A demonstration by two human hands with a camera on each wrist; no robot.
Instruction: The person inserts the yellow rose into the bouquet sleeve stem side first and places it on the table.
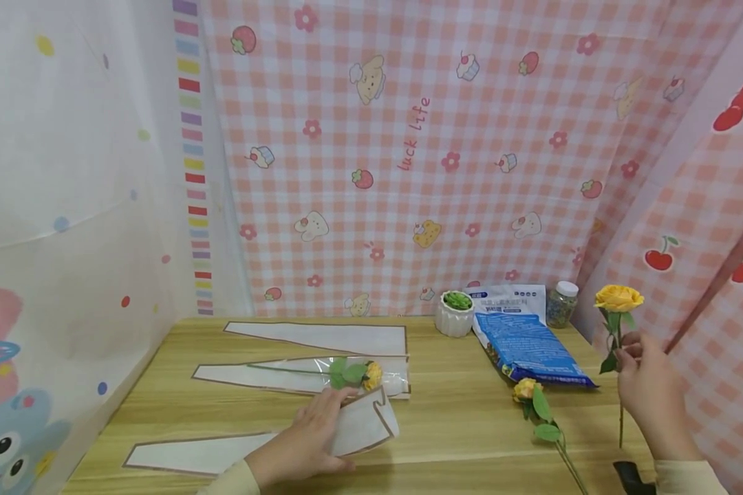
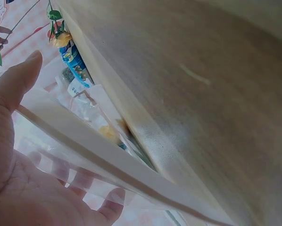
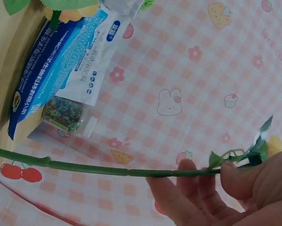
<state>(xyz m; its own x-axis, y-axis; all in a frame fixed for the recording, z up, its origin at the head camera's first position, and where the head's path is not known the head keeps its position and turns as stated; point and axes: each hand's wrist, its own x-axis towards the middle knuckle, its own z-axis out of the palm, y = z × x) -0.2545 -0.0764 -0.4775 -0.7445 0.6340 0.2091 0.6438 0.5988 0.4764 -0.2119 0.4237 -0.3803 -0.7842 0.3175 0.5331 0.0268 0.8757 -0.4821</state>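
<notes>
1. Head view: the right hand (image 1: pixel 651 388) pinches a yellow rose (image 1: pixel 619 298) by its stem, so the bloom stands upright above the fingers and the stem points down toward the table (image 1: pixel 464 433). The left hand (image 1: pixel 306 436) has hold of the front sleeve (image 1: pixel 360 426), which is white with a brown border; its wide end is raised at the right. Behind it, the middle sleeve (image 1: pixel 223 373) lies flat with a second rose (image 1: pixel 373 375) along it, and the back sleeve (image 1: pixel 359 337) lies farther away. A third rose (image 1: pixel 526 390) lies near the blue bag (image 1: pixel 526 344).
2. Left wrist view: the thumb is well apart from the gently bent fingers, with the front sleeve between them; the fingers show through clear film.
3. Right wrist view: thumb and fingertips are closed together on the green stem, just beside the leaves; the bloom is mostly hidden behind the hand.
</notes>
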